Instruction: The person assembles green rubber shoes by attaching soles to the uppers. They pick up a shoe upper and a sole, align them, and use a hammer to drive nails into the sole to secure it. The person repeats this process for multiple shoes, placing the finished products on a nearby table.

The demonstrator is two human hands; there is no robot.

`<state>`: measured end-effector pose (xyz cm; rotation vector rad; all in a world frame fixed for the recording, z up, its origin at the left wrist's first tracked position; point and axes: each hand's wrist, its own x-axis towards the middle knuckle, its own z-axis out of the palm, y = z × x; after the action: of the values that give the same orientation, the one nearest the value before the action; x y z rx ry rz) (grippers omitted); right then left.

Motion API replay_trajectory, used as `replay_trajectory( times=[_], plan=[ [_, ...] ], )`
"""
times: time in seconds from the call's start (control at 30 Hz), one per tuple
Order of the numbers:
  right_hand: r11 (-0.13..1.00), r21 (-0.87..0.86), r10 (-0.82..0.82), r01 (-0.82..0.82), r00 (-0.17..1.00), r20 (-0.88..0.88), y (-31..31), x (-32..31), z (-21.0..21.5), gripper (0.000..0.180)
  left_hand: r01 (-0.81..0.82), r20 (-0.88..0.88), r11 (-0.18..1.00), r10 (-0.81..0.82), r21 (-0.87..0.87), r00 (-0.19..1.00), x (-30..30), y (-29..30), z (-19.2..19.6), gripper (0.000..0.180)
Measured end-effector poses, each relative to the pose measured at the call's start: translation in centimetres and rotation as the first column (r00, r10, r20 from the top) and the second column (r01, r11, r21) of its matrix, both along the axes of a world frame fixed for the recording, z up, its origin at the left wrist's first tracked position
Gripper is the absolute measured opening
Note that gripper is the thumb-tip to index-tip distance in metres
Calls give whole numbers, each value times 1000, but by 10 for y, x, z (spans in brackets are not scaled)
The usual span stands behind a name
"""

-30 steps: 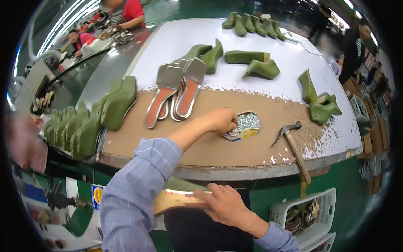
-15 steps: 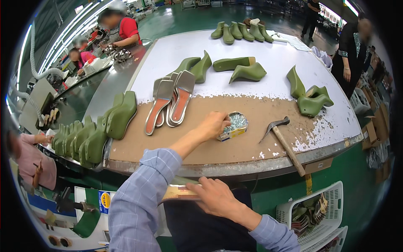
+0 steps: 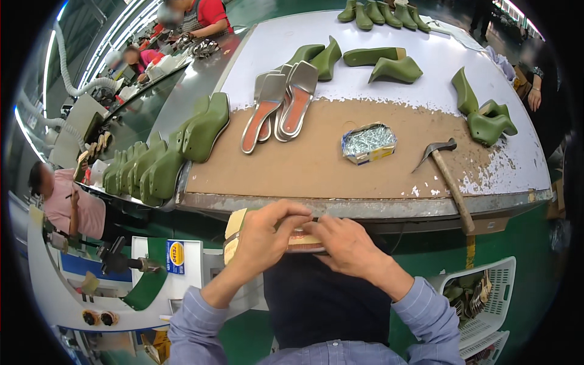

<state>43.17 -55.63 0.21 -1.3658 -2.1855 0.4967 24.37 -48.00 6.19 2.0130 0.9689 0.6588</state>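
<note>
The bench [image 3: 316, 164] is showing a matt brown board top, chipped white paint and a worn metal edge. The lasts [image 3: 207, 128] are looking like smooth green plastic, the sandals [image 3: 286, 106] like shiny silvery uppers over tan insoles. The hammer [image 3: 447, 173] is pairing a dull metal head with a wooden handle; the nails [image 3: 368, 141] are glinting in a paper box.

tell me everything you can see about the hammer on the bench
The hammer lies flat on the brown worn part of the workbench, near its right front corner. It has a dark metal head, pointing up and left, with a narrow curved end, and a long plain wooden handle that runs down and right. The handle's end sticks out past the bench's metal front edge. Nothing touches it but the bench: the small box of nails sits apart to its left, and both hands are lower, away from it.
</note>
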Motion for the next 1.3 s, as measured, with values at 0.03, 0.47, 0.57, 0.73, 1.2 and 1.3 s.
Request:
replay_trajectory(
  times=[0.03, 0.47, 0.57, 0.73, 1.2, 1.3],
  plan=[
    [1000, -9, 5, -6, 999, -54, -1, 2, 0, 74, -62, 61, 996, 66, -65, 996, -4, -5, -7, 12],
    [616, 299, -782, 728, 519, 347, -85, 201, -25, 54, 16, -264, 1000, -10, 20, 965, 10, -11, -1, 13],
    [652, 164, -717, 741, 530, 453, -82, 210, -21, 49, -25, -339, 999, 11, -36, 941, 12, -10, 1, 12],
    [688, 158, -724, 708, 682, 103, -85, 197, -12, 46, -45, -358, 999, 34, -23, 933, 14, -14, 2, 15],
    [920, -86, -379, 383, 811, -445, -146, 74, 30, 45, 4, -343, 1000, -9, -13, 939, 13, -11, -1, 11],
    [937, -68, -334, 341, 828, -450, -146, 70, 33, 45, 27, -338, 1000, -23, 6, 941, 13, -11, 0, 12]
  ],
)
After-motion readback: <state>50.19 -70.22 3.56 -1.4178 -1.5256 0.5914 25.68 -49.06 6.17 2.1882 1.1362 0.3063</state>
